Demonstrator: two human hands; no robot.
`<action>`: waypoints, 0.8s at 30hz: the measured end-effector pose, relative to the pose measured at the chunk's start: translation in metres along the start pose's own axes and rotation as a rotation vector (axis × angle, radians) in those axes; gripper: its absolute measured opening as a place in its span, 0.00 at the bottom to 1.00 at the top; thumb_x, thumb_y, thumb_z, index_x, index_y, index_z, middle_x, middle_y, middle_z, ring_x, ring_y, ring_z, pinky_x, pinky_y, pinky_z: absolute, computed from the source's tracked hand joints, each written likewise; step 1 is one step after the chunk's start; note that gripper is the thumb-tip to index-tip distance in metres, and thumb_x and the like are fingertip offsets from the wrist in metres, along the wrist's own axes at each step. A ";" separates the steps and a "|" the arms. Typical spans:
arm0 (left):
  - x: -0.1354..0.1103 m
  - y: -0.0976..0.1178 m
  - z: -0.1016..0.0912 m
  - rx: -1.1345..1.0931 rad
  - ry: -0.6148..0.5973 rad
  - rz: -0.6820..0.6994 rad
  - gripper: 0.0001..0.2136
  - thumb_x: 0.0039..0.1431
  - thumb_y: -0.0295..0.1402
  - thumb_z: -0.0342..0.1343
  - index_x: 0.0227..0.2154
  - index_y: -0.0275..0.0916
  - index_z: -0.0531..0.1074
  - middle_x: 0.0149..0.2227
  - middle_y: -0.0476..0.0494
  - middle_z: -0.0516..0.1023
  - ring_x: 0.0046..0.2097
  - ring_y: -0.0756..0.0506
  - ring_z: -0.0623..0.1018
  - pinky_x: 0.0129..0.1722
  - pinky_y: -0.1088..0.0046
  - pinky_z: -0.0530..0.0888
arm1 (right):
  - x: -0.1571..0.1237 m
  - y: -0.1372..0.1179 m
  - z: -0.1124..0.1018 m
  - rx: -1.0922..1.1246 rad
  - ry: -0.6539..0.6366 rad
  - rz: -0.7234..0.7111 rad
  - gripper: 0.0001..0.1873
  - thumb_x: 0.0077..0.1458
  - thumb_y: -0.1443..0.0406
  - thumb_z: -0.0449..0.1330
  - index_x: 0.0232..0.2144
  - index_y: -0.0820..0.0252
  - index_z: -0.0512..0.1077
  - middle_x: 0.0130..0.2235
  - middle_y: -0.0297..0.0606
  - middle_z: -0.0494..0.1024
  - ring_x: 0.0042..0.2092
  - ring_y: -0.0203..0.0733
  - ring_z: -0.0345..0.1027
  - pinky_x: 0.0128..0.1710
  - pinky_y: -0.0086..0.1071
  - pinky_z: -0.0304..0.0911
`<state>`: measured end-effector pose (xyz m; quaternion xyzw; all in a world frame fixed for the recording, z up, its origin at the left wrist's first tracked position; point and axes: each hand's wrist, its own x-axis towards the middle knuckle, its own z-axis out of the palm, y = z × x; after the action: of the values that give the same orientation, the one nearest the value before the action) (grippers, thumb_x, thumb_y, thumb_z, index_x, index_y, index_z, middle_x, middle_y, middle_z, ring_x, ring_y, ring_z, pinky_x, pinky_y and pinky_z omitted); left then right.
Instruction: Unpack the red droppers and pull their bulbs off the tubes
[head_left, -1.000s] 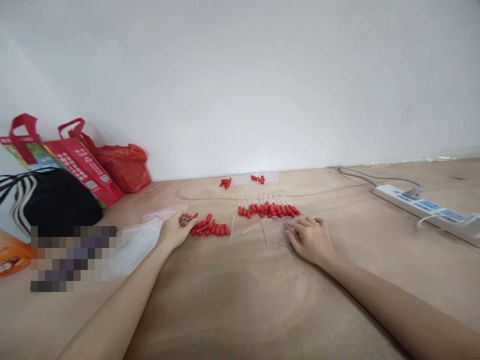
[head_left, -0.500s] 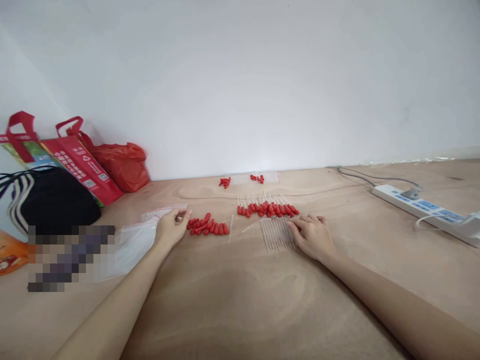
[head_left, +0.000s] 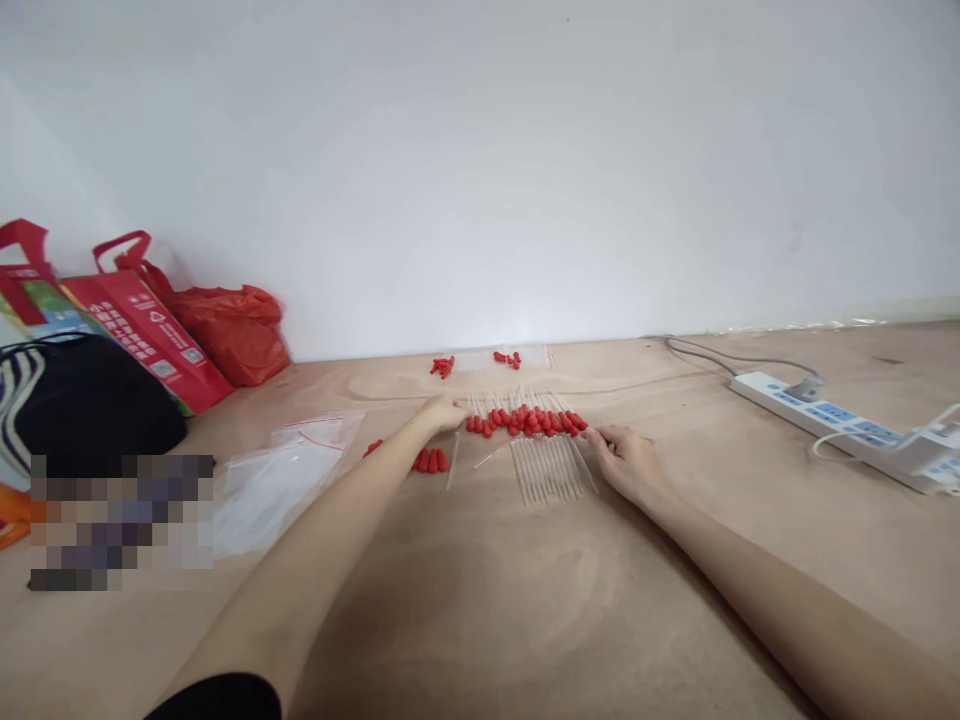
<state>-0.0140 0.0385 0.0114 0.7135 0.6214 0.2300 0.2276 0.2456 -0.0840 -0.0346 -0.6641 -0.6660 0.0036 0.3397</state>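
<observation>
"Red heads, clear shafts: which way do the red-headed sticks (head_left: pixel 527 421) point?"

"Their thin shafts run away from the person, towards the wall (head_left: pixel 480 180); the red ends face the near side; they lie side by side in a row at the middle of the wooden table (head_left: pixel 480 620)."

"And the bare sticks (head_left: pixel 546 470)?"

"Just on the near side of that row; long axes running towards the person, the rightmost slanting more to the right; one lone stick (head_left: pixel 453 462) lies apart on the left, roughly parallel."

"Counts?"

"Bare ones, about ten, too fine to be sure; the red-headed ones overlap, well over a dozen; in the pile of red pieces (head_left: pixel 433 460) at left I make out about four beyond the forearm, others being hidden; by the wall, two small red clusters, one at left (head_left: pixel 442 367), one at right (head_left: pixel 508 359)."

"The fingers?"

"The left hand (head_left: pixel 444 412) has its fingertips bunched at the row's left end; the right hand (head_left: pixel 628 462) is half curled, thumb and forefinger nearly meeting at the right end; whether either grips a stick, I can't tell."
</observation>
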 end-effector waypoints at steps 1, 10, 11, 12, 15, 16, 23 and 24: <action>0.005 0.002 0.004 0.015 -0.041 -0.022 0.10 0.43 0.31 0.59 0.12 0.35 0.67 0.14 0.50 0.68 0.23 0.47 0.71 0.25 0.72 0.67 | 0.000 0.000 0.000 0.000 0.001 -0.005 0.20 0.57 0.57 0.43 0.30 0.55 0.74 0.28 0.36 0.76 0.34 0.41 0.68 0.31 0.30 0.55; -0.003 0.018 -0.004 0.179 0.002 -0.034 0.01 0.47 0.26 0.54 0.24 0.35 0.68 0.20 0.45 0.71 0.26 0.44 0.72 0.26 0.69 0.66 | -0.002 -0.004 -0.002 -0.020 0.025 0.006 0.20 0.56 0.57 0.44 0.27 0.54 0.73 0.25 0.35 0.75 0.32 0.42 0.68 0.32 0.32 0.54; -0.011 0.019 -0.009 0.189 0.052 -0.005 0.03 0.47 0.26 0.53 0.28 0.35 0.68 0.22 0.45 0.72 0.28 0.44 0.73 0.27 0.69 0.66 | -0.002 -0.004 -0.002 0.000 0.039 -0.002 0.19 0.56 0.57 0.45 0.27 0.55 0.73 0.26 0.35 0.75 0.32 0.41 0.67 0.32 0.32 0.55; -0.020 0.019 -0.012 0.194 0.094 0.032 0.06 0.49 0.26 0.51 0.32 0.35 0.66 0.25 0.45 0.72 0.30 0.44 0.73 0.29 0.69 0.66 | -0.002 -0.004 -0.001 0.027 0.059 -0.015 0.18 0.55 0.57 0.46 0.29 0.55 0.73 0.26 0.35 0.75 0.31 0.41 0.67 0.32 0.32 0.56; -0.057 0.013 -0.014 0.187 0.138 0.195 0.08 0.54 0.27 0.46 0.38 0.37 0.62 0.32 0.45 0.72 0.35 0.46 0.72 0.34 0.71 0.67 | -0.004 -0.008 -0.001 0.127 0.167 -0.120 0.16 0.53 0.57 0.50 0.37 0.57 0.72 0.31 0.39 0.73 0.33 0.41 0.66 0.35 0.35 0.58; -0.071 0.010 -0.011 0.184 0.134 0.276 0.06 0.55 0.28 0.45 0.36 0.38 0.62 0.33 0.46 0.71 0.35 0.47 0.72 0.34 0.72 0.67 | -0.005 -0.011 -0.001 0.149 0.209 -0.182 0.17 0.53 0.57 0.51 0.40 0.58 0.71 0.34 0.41 0.73 0.36 0.42 0.66 0.37 0.36 0.59; -0.125 -0.011 0.018 0.180 0.253 0.944 0.04 0.59 0.28 0.43 0.29 0.39 0.60 0.29 0.47 0.69 0.31 0.50 0.71 0.31 0.76 0.69 | -0.024 -0.045 -0.004 -0.009 0.156 -0.652 0.20 0.52 0.56 0.55 0.47 0.54 0.66 0.48 0.43 0.67 0.50 0.46 0.58 0.51 0.46 0.49; -0.127 -0.011 0.020 0.172 0.266 0.983 0.04 0.58 0.27 0.43 0.29 0.38 0.60 0.29 0.46 0.70 0.31 0.50 0.72 0.32 0.76 0.70 | -0.025 -0.049 -0.003 -0.028 0.137 -0.687 0.18 0.52 0.57 0.55 0.45 0.53 0.68 0.48 0.41 0.68 0.50 0.45 0.58 0.52 0.46 0.46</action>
<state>-0.0253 -0.0864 -0.0168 0.9021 0.2527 0.3463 -0.0479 0.2011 -0.1137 -0.0213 -0.4045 -0.8261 -0.1648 0.3559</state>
